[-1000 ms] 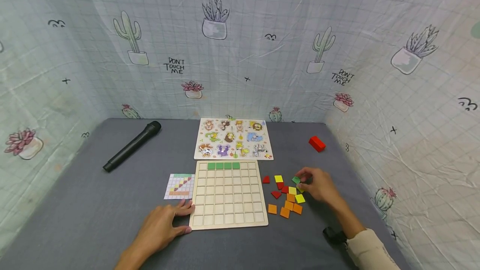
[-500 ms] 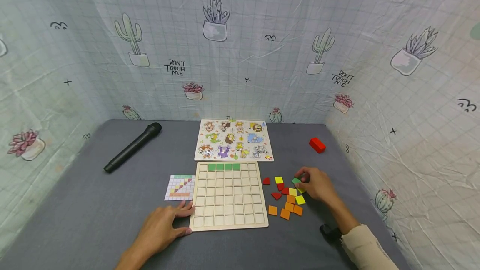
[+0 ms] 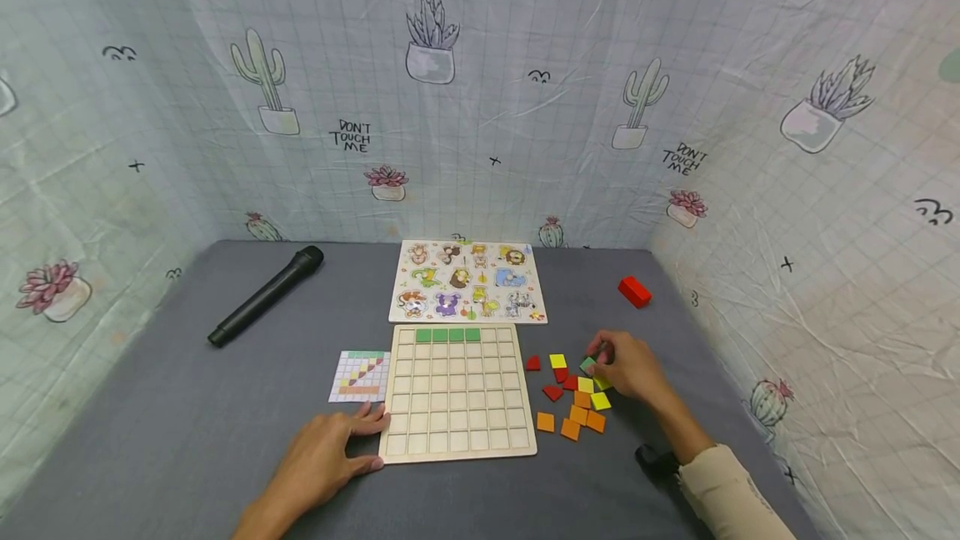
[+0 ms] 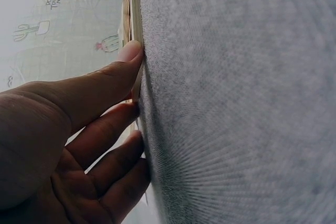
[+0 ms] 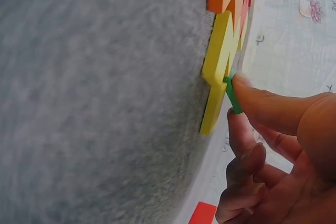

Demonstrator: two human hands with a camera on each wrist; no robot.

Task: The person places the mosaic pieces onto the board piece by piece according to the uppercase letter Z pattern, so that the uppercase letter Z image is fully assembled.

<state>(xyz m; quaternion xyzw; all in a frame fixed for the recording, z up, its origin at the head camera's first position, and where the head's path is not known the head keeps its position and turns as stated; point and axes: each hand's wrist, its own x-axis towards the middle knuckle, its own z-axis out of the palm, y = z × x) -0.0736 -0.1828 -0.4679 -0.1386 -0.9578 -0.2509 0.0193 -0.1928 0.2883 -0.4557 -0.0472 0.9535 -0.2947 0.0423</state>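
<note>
The left hand [image 3: 322, 450] rests at the near-left corner of a wooden grid board [image 3: 459, 398], its thumb and fingertips against the edge. Along the board's far row lie several green square tiles [image 3: 448, 335]. Right of the board, the right hand [image 3: 628, 367] pinches another green tile [image 5: 232, 96] between thumb and finger. That tile is at the pile, just beside yellow tiles [image 5: 218, 51]. Orange tiles [image 3: 570, 429] and red triangular tiles [image 3: 552, 392] lie close by. A printed pattern card [image 3: 360, 377] is left of the board.
Behind the board, almost touching it, lies an animal puzzle board [image 3: 468, 282]. A black microphone [image 3: 264, 297] lies at the back left. At the back right is a red block [image 3: 634, 291]. Patterned cloth [image 3: 480, 107] hangs around the grey table [image 3: 165, 423].
The right hand has shifted slightly left with the green tile, whose angle has changed in the fingers. The left hand keeps its place on the board. The head view has tilted slightly.
</note>
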